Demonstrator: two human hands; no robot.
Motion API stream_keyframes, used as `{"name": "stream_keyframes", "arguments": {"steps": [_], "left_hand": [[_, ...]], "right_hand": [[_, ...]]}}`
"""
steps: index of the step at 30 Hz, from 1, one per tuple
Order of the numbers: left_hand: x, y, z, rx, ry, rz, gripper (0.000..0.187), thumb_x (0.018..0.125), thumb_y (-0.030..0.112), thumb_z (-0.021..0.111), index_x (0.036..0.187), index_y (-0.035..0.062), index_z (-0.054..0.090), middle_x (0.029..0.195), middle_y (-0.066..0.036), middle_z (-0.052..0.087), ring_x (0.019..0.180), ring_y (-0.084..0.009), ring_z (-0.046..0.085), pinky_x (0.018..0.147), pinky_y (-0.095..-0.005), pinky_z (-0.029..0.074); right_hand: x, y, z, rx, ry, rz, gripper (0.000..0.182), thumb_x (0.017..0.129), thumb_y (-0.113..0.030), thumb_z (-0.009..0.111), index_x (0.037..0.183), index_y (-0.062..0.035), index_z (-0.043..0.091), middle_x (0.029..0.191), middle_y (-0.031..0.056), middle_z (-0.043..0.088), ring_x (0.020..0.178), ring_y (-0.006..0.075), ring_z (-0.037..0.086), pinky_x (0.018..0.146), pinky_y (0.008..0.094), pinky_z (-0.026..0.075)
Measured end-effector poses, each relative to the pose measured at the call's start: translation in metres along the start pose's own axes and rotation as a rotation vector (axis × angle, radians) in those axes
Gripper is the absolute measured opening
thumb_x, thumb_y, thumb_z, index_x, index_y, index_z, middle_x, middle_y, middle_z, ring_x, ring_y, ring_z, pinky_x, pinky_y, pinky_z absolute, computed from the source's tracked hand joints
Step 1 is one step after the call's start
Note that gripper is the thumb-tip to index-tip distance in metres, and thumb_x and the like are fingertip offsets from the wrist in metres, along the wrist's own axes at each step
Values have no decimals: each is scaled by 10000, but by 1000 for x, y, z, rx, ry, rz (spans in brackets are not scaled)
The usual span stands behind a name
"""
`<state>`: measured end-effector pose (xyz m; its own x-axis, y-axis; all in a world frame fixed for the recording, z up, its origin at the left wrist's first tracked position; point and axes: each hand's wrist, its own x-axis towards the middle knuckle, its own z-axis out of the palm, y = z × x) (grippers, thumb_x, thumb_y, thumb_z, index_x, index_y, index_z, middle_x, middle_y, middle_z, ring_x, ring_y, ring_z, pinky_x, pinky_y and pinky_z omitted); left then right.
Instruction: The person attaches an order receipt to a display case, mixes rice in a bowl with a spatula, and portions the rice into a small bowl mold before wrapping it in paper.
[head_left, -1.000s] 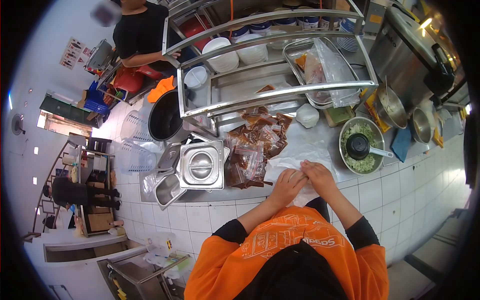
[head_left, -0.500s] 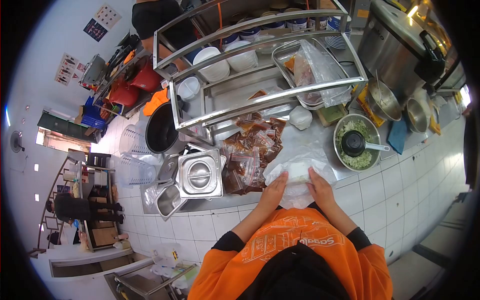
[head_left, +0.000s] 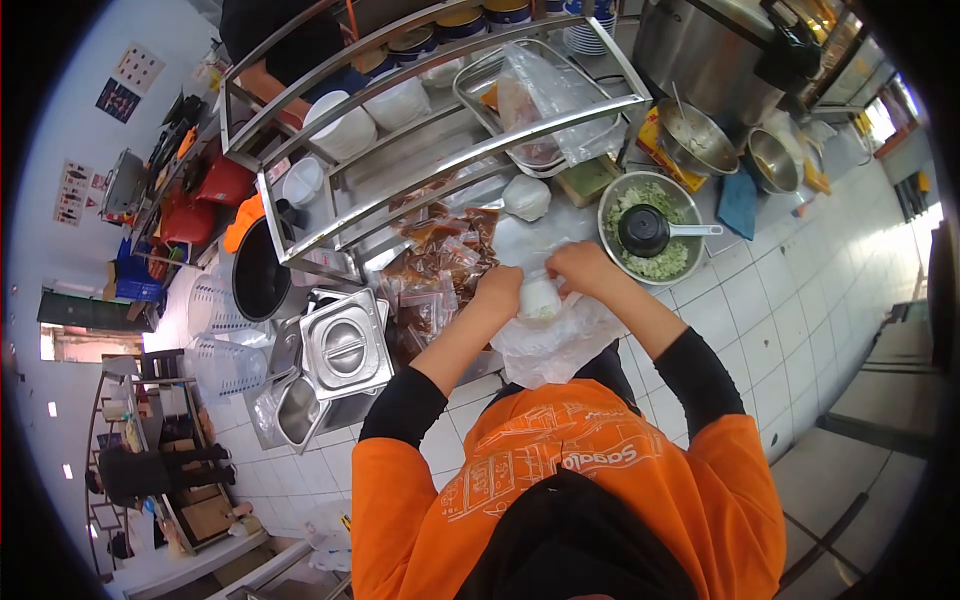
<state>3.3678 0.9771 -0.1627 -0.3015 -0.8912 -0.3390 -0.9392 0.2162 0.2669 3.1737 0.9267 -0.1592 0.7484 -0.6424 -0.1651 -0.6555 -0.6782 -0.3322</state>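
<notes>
A clear plastic bag (head_left: pixel 560 345) lies at the near edge of the steel table, with a pale, packed bundle (head_left: pixel 540 300) inside it. My left hand (head_left: pixel 498 292) has its fingers closed on the left side of the bag's plastic. Opposite, my right hand (head_left: pixel 578 268) pinches the plastic at the bundle's right. Beyond them sits a rounded white bag (head_left: pixel 527 198). Close by on the right, a steel bowl (head_left: pixel 607 215) holds chopped pale-green vegetables (head_left: pixel 655 267), with a black scoop (head_left: pixel 644 230) with a white handle resting on them.
Sachets of brown sauce (head_left: pixel 430 270) are piled left of my hands. Lidded steel pans (head_left: pixel 345 345) and a black pot (head_left: pixel 262 270) stand farther left. A metal rack (head_left: pixel 450 165) spans the table's back. Another person (head_left: pixel 280 45) is behind it.
Both hands have moved away from my body, toward the far part of the bag, and sit closer together on the plastic. The whole view has shifted.
</notes>
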Motion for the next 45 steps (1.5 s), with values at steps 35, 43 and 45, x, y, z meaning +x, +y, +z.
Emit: {"name": "stream_keyframes", "arguments": {"steps": [35,43,45], "left_hand": [[-82,62,86,-78,514,-227,708,814,295,624,1360,-71,362,1435,-307,258,1307,-463,256,1073,-519,202],[-81,54,90,-316,353,-255,819,894,384,548,1450,-83,170,1483,-403,-48,1391,-533,-90,1098,-605,-52],[-87,56,83,-418,582,-284,824,897,383,549,1453,-83,159,1480,-407,-66,1385,-539,-114,1089,-616,-67]], "right_hand": [[-40,-102,67,475,714,299,815,743,-174,654,1412,53,247,1289,294,380,1220,451,375,1048,472,317],[-13,-134,32,498,551,278,794,804,-286,670,1420,24,277,1302,268,386,1202,422,398,1024,468,329],[-18,-139,13,441,673,213,774,799,-271,673,1408,25,298,1282,261,396,1194,421,405,1024,455,334]]}}
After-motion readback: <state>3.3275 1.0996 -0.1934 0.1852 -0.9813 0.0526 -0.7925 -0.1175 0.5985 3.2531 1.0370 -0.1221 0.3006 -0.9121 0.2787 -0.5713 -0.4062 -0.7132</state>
